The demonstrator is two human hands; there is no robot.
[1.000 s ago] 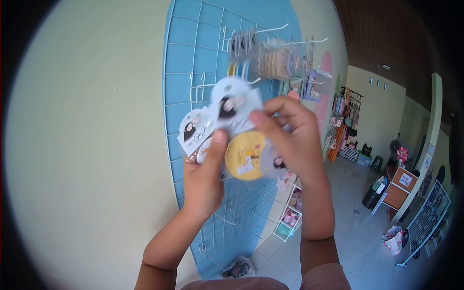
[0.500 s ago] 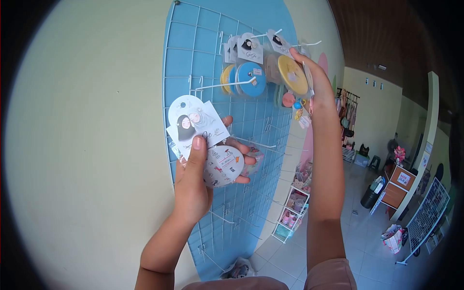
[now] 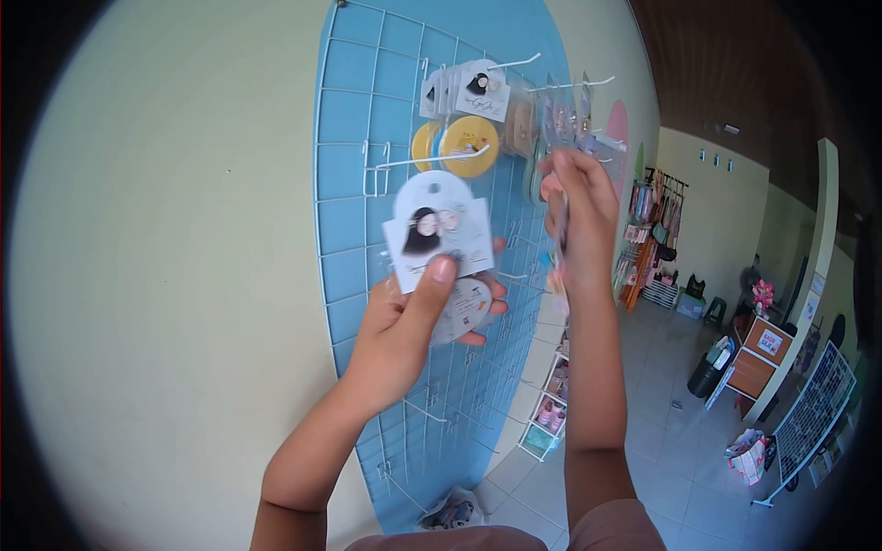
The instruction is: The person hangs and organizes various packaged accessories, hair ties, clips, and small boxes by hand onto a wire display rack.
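Observation:
My left hand [image 3: 413, 317] grips white header cards [image 3: 436, 230] printed with two veiled figures, thumb across the front. Below the card, a round white printed disc [image 3: 469, 308] in clear wrapping rests against my fingers. My right hand [image 3: 586, 197] is closed by the hanging goods, pinching something thin and flat that shows only edge-on, so its face is hidden. On an upper hook hang similar carded packs [image 3: 482, 90], a yellow disc [image 3: 469, 147] foremost. Another white hook [image 3: 432, 158] juts out just above my left hand.
A white wire grid [image 3: 367, 110] stands against a blue wall panel, with several prongs sticking out. Lower right are a small white shelf rack [image 3: 551, 413], a patterned bag [image 3: 749, 455] and a leaning grid stand [image 3: 813, 413]. A wooden counter [image 3: 763, 363] is farther back.
A yellow disc pack now hangs in front of the blue one on the upper hook. My right hand has come down from the hooks; my left hand has moved right with its cards.

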